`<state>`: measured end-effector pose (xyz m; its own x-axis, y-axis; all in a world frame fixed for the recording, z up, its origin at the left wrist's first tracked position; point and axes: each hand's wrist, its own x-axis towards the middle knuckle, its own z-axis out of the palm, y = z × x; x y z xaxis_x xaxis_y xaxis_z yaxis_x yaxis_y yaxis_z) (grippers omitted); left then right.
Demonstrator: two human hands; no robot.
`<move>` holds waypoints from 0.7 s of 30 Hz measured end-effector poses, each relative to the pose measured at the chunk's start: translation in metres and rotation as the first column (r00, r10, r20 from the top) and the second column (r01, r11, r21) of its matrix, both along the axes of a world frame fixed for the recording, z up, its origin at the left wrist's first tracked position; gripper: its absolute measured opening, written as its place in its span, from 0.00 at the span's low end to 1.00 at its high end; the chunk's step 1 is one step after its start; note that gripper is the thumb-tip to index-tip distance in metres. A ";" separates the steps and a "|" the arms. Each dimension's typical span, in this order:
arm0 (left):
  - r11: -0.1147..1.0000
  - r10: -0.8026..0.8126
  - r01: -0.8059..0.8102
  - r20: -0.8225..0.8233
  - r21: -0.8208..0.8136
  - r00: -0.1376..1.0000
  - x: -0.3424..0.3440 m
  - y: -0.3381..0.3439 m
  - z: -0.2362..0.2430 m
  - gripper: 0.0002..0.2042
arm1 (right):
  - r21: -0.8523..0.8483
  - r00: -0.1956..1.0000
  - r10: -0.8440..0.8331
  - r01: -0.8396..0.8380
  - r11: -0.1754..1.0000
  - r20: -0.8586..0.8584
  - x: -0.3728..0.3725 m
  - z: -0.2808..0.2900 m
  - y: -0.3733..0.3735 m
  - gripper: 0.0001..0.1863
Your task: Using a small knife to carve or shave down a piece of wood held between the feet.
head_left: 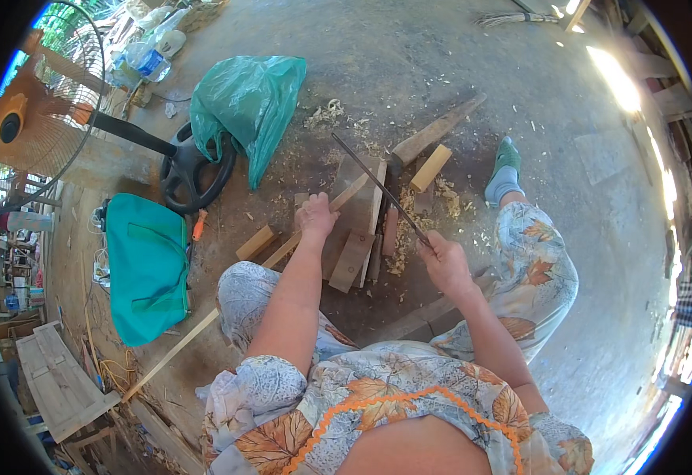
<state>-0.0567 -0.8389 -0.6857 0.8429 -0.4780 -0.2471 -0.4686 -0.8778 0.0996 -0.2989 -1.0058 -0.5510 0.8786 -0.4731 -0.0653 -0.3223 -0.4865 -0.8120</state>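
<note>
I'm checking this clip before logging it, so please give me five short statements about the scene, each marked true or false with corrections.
1. The right hand holds a long, thin, dark rod. True.
2. The left hand is empty. False: the left hand grips a long, slender, pale wooden strip.
3. A teal bag with handles lies to the left of the left hand. True.
4. The shiny, translucent green plastic bag hangs from the right hand. False: the green plastic bag is at the black, spoked, round stand base, apart from both hands.
5. Pale, curled wood shavings lie on the floor. True.
</note>
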 end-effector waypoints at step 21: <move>0.964 0.226 -0.250 -0.210 -0.094 0.951 -0.047 -0.014 -0.023 0.31 | 0.045 0.986 0.029 -0.022 0.999 -0.161 0.004 -0.040 0.005 0.11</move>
